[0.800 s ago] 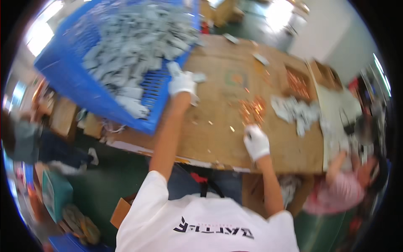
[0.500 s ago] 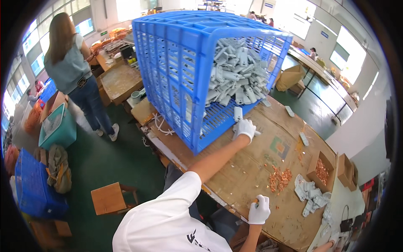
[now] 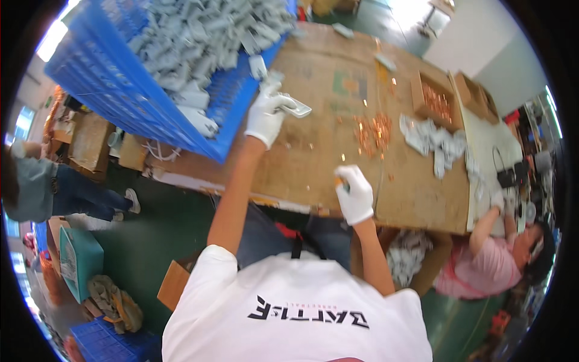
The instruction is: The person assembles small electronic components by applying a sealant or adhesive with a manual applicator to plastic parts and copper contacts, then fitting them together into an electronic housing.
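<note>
My left hand (image 3: 265,120), in a white glove, is closed on a light grey plastic casing (image 3: 298,108) whose hollow side shows. It is beside the open side of a large blue crate (image 3: 224,137) lying on its side, with a heap of similar casings (image 3: 199,45) inside. One loose casing (image 3: 258,67) lies at the crate's lip, just past my fingers. My right hand (image 3: 356,198), also gloved, is curled above the table's near part. A bit of something orange-yellow shows at its fingertips, too small to name. Loose copper-coloured pieces (image 3: 375,134) lie beyond it.
Cardboard covers the table (image 3: 289,175). A carton (image 3: 438,120) of copper pieces and a cluster of casings (image 3: 445,148) are at the right. Below the edge stands a box (image 3: 444,250) of pale parts. A co-worker in pink (image 3: 488,265) sits right; another person (image 3: 36,187) stands left.
The view has swung down and to the right, bringing the co-worker in pink into sight. My left hand has picked up a casing by the crate's lip. My right hand stays curled.
</note>
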Tool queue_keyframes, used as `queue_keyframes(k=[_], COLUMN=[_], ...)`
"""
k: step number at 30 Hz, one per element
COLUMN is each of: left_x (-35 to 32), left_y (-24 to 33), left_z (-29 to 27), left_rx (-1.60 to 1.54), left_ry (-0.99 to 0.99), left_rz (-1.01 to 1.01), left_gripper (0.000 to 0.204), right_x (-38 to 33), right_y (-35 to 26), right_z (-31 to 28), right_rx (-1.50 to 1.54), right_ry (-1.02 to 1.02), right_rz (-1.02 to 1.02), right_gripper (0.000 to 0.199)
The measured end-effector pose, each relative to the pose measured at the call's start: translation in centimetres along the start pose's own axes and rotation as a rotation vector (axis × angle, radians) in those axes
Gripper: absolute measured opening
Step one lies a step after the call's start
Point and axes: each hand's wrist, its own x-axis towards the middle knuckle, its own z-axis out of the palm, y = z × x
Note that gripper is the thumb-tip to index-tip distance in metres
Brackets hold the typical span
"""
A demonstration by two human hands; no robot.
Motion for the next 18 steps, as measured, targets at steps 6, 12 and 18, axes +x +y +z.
queue_keyframes(k=[6, 12, 18], left_x=[-9.9, -17.6, -21.4], left_y=[5.9, 10.6, 13.7], left_z=[-1.8, -1.1, -2.4], left_rx=[-0.360, -0.104, 0.129], left_ry=[-0.178, 0.021, 0.111], left_rz=[-0.216, -0.507, -0.650], left_gripper=[0.024, 0.059, 0.065], right_x=[1.5, -1.3, -4.5], right_y=[-4.9, -7.0, -9.4], right_z=[2.4, 5.8, 5.9], right_rx=[0.313, 0.306, 0.057], right_ry=[0.009, -0.165, -0.346], right_rz=[0.133, 0.064, -0.011], right_gripper=[0.030, 0.025, 0.025])
